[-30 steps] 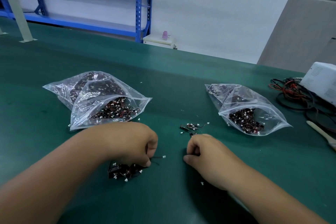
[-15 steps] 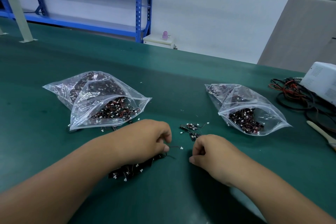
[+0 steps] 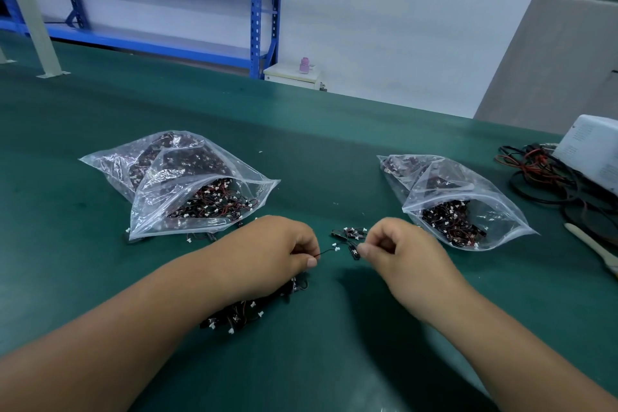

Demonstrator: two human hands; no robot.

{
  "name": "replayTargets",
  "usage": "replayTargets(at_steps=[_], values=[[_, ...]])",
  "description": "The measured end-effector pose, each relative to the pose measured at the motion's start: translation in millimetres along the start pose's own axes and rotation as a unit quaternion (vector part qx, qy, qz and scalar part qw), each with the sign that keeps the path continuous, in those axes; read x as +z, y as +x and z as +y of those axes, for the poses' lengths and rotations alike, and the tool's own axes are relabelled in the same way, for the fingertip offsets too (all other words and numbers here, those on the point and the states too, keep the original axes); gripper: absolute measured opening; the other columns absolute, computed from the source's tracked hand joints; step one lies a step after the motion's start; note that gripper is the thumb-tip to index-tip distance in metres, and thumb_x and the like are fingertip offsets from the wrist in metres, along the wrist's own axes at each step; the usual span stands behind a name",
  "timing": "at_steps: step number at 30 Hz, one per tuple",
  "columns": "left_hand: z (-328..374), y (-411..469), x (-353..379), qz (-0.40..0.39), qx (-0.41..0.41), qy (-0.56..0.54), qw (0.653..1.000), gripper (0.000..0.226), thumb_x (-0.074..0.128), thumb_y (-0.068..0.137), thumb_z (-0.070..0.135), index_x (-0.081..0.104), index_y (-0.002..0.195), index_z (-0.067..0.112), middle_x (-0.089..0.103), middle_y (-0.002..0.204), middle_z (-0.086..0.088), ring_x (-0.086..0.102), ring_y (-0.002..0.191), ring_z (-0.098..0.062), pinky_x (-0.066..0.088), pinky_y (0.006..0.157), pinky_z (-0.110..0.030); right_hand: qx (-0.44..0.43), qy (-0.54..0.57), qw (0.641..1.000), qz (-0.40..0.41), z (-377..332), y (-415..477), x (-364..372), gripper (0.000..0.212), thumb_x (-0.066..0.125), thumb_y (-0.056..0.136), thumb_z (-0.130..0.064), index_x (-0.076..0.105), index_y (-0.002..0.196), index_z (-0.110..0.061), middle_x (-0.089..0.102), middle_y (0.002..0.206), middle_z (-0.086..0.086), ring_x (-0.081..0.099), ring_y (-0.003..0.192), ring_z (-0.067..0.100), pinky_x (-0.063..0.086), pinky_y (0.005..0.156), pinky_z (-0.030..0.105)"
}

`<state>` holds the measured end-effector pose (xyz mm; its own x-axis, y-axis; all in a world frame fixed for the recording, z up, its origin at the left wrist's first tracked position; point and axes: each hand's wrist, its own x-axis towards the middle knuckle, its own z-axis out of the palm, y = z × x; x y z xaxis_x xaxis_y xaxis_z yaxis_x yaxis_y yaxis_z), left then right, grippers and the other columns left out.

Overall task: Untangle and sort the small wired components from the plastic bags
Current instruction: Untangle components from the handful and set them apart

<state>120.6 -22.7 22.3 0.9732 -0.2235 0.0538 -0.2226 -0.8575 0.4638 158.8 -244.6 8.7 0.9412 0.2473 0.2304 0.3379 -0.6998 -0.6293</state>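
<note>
Green-matted bench (image 3: 334, 144). Far left: big clear bag (image 3: 187, 191), mouth open toward the near side, packed with red/black wired components, a few spilled at its lip. Near of it, a tangled clump (image 3: 240, 314) lies on the bench, partly hidden under the left forearm.

Left hand (image 3: 281, 251): curled, thumb and forefinger pinching one end of a thin black wire (image 3: 326, 252). The wire runs right, with a white connector (image 3: 335, 246) on it. Just far of that sits a small pile (image 3: 349, 232) of separated pieces.

Right hand (image 3: 398, 251): curled, fingertips pinching the black module (image 3: 354, 252) at the wire's other end. Right again: smaller bag (image 3: 461, 204), open, less full. Far right: cable coil (image 3: 541, 177), white box (image 3: 592, 154), pale flat tool (image 3: 592, 247). None in play.

Step, my read: one component is drawn out of the clump and held between both hands, so this piece looks nearly untangled. Next: check that no strand trails back to the clump, lay the piece on the small pile, go back for another. Thin wire, so pull gently. A snag would drag the whole clump.

Vs half a second ago: both hands are farther out, the right now beside the small pile. The wire spans the gap instead of trailing from the left hand. Bags unmoved.
</note>
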Motion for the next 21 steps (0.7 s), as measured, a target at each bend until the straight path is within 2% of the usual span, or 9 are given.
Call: replayTargets(at_steps=[3, 6, 7, 9, 11, 13, 15, 18, 21], values=[[3, 0, 1, -0.006, 0.010, -0.017, 1.000, 0.005, 0.065, 0.091, 0.033, 0.068, 0.093, 0.037, 0.067, 0.082, 0.019, 0.061, 0.077, 0.005, 0.049, 0.072, -0.016, -0.003, 0.075, 0.995, 0.059, 3, 4, 0, 0.019, 0.068, 0.091, -0.019, 0.064, 0.076, -0.031, 0.063, 0.075, -0.023, 0.056, 0.063, 0.001, 0.044, 0.062, 0.018], [4, -1, 1, 0.003, 0.022, -0.031, 0.999, 0.008, 0.065, 0.091, 0.031, 0.069, 0.096, 0.036, 0.067, 0.081, 0.020, 0.060, 0.077, 0.007, 0.046, 0.068, -0.010, -0.029, 0.114, 0.990, 0.083, -1, 2, -2, 0.014, 0.064, 0.093, -0.023, 0.066, 0.080, -0.031, 0.064, 0.077, -0.020, 0.056, 0.066, 0.001, 0.044, 0.064, 0.015], [5, -1, 2, 0.008, 0.029, -0.037, 0.999, 0.008, 0.066, 0.091, 0.031, 0.069, 0.096, 0.036, 0.067, 0.080, 0.020, 0.060, 0.077, 0.007, 0.045, 0.067, -0.009, -0.055, 0.126, 0.988, 0.069, -5, -1, -2, 0.011, 0.064, 0.090, -0.032, 0.066, 0.080, -0.030, 0.065, 0.075, -0.017, 0.056, 0.066, 0.001, 0.043, 0.063, 0.013], [6, -1, 3, 0.025, 0.045, -0.050, 0.997, 0.006, 0.067, 0.089, 0.030, 0.070, 0.094, 0.034, 0.067, 0.079, 0.019, 0.059, 0.076, 0.005, 0.045, 0.066, -0.011, -0.089, 0.131, 0.987, 0.006, -14, -8, 1, 0.022, 0.060, 0.080, -0.052, 0.068, 0.080, -0.031, 0.066, 0.075, -0.015, 0.058, 0.067, 0.002, 0.044, 0.063, 0.014], [8, -1, 4, 0.034, 0.062, -0.064, 0.995, 0.002, 0.068, 0.088, 0.030, 0.068, 0.088, 0.032, 0.066, 0.074, 0.018, 0.058, 0.071, 0.003, 0.043, 0.062, -0.013, -0.106, 0.062, 0.992, -0.029, -16, -13, 8, 0.028, 0.059, 0.075, -0.058, 0.068, 0.081, -0.031, 0.066, 0.076, -0.013, 0.060, 0.071, 0.006, 0.047, 0.063, 0.021], [10, -2, 5, 0.031, 0.073, -0.078, 0.994, 0.004, 0.069, 0.087, 0.029, 0.068, 0.084, 0.032, 0.065, 0.073, 0.018, 0.058, 0.067, 0.002, 0.042, 0.059, -0.014, -0.129, 0.010, 0.991, -0.022, -14, -14, 12, 0.018, 0.067, 0.082, -0.046, 0.067, 0.080, -0.028, 0.062, 0.075, -0.013, 0.058, 0.073, 0.009, 0.044, 0.061, 0.024], [10, -2, 5, 0.024, 0.076, -0.097, 0.992, 0.006, 0.069, 0.087, 0.027, 0.070, 0.087, 0.033, 0.067, 0.075, 0.019, 0.060, 0.068, 0.000, 0.046, 0.062, -0.018, -0.137, 0.019, 0.990, -0.010, -13, -14, 13, 0.014, 0.070, 0.087, -0.031, 0.064, 0.076, -0.025, 0.058, 0.071, -0.014, 0.054, 0.069, 0.009, 0.037, 0.057, 0.019], [10, -2, 5, 0.019, 0.063, -0.119, 0.991, 0.012, 0.071, 0.087, 0.027, 0.071, 0.096, 0.035, 0.068, 0.080, 0.019, 0.062, 0.075, -0.001, 0.050, 0.072, -0.021, -0.131, 0.061, 0.989, 0.002, -13, -14, 11, 0.014, 0.065, 0.085, -0.032, 0.064, 0.073, -0.025, 0.056, 0.064, -0.012, 0.050, 0.061, 0.007, 0.035, 0.054, 0.018], [8, -1, 5, 0.007, 0.046, -0.116, 0.992, 0.016, 0.073, 0.086, 0.025, 0.071, 0.098, 0.036, 0.070, 0.084, 0.019, 0.063, 0.078, 0.004, 0.050, 0.076, -0.016, -0.092, 0.103, 0.990, 0.028, -11, -12, 9, 0.013, 0.065, 0.086, -0.029, 0.065, 0.073, -0.027, 0.056, 0.060, -0.008, 0.046, 0.055, 0.003, 0.036, 0.051, 0.019]])
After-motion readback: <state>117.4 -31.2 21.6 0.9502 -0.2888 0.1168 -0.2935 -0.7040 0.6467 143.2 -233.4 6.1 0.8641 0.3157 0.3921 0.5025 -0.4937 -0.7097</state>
